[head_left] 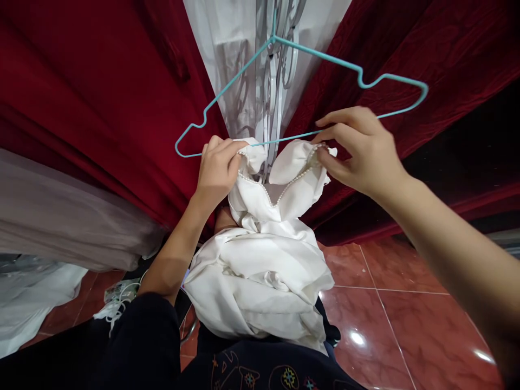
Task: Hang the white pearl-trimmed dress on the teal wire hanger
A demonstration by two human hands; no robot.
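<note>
A white dress (pixel 260 265) with a pearl-beaded neckline lies bunched over the lap, its top raised by both hands. My left hand (pixel 219 165) pinches the upper left part of the dress beside the lower bar of a light-blue hanger (pixel 317 52). On the other side, my right hand (pixel 357 149) grips the upper right edge of the dress between thumb and fingers, with fingertips near the same bar. The hanger's hook end is at the top, by a metal frame. Part of its lower bar passes behind my hands.
Dark red curtains (pixel 101 81) hang on both sides, with a white ornamental metal frame (pixel 274 97) between them. Grey fabric (pixel 60 206) and white fabric (pixel 36 298) are at left. Reddish tiles (pixel 414 319) cover the floor.
</note>
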